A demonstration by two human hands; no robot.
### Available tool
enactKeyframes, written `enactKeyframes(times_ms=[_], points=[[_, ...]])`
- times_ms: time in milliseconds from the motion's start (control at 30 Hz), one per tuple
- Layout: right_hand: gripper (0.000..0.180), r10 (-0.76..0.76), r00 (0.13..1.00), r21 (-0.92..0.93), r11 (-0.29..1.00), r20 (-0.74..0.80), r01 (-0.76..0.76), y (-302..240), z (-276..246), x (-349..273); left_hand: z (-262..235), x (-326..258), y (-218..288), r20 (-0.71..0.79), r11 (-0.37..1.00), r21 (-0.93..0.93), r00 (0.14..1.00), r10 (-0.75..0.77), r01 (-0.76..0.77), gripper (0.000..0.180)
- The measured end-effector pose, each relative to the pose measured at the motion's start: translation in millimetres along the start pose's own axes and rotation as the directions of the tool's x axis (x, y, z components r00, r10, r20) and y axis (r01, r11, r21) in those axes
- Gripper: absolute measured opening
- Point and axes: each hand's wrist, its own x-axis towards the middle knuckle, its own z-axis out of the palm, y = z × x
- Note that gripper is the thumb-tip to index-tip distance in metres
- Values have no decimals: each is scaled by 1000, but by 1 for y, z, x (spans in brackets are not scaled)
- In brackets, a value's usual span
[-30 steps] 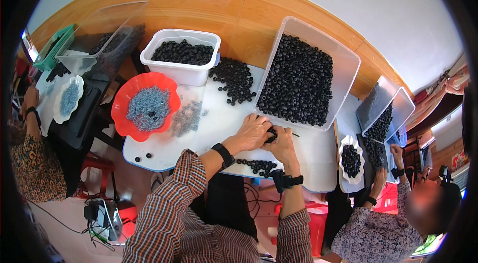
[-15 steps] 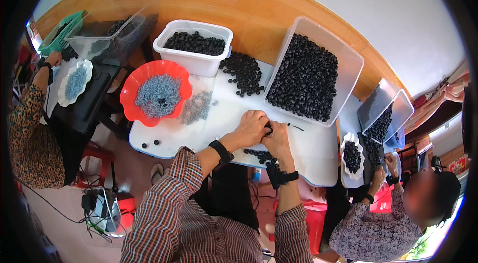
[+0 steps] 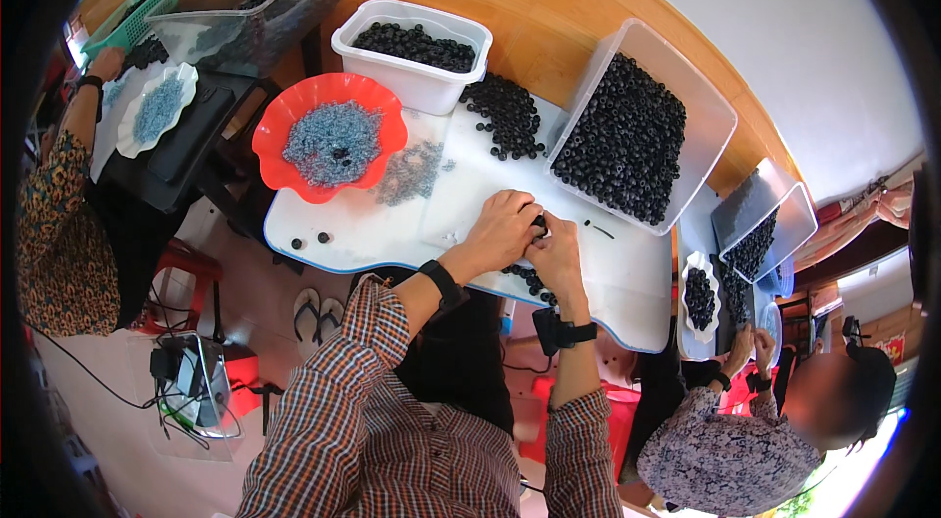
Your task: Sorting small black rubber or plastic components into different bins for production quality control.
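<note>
My left hand (image 3: 503,228) and my right hand (image 3: 559,261) meet above the near edge of the white table (image 3: 627,297). A small black round part (image 3: 538,223) is pinched between their fingertips, mostly hidden by the fingers. Just below my hands lies a small heap of similar black parts (image 3: 530,283), partly covered by my right hand. Clear bluish bits (image 3: 410,171) are scattered beside a red scalloped bowl (image 3: 270,139), which holds many more of them and a few black parts.
A white tub (image 3: 407,80) and a large clear bin (image 3: 708,141) hold black parts, with a loose pile (image 3: 505,116) between them. A thin black stick (image 3: 601,231) and two black parts (image 3: 310,241) lie on the table. Co-workers sit left (image 3: 69,244) and right (image 3: 730,440).
The whole view has tilted, so the table sits slightly higher and farther right. My hands stay together on the black part. The right co-worker's hands have come closer together.
</note>
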Motion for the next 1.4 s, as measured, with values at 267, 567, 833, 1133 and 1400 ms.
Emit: enactKeyframes(times_ms=[267, 567, 833, 1133, 1400], points=[[46, -18, 997, -87, 996, -77, 11, 15, -20, -1, -10, -2, 3, -25, 999, -34, 1000, -12, 12, 37], [40, -141, 984, -378, 922, -113, 88, 51, -22, 15, -10, -4, 3, -98, 993, -117, 994, -40, 29, 38], [45, -118, 984, -420, 906, -132, 53, 45, -22, 32, -17, -3, 7, -72, 991, -135, 997, -30, 21, 40], [51, -129, 991, -242, 961, 38, 134, 44, -12, 56, -20, -3, 5, -30, 988, -145, 998, -56, 51, 42], [64, 69, 995, -414, 910, 77, -31, 51, -4, 80, -19, -1, 7, -16, 986, -157, 999, -52, 48, 43]])
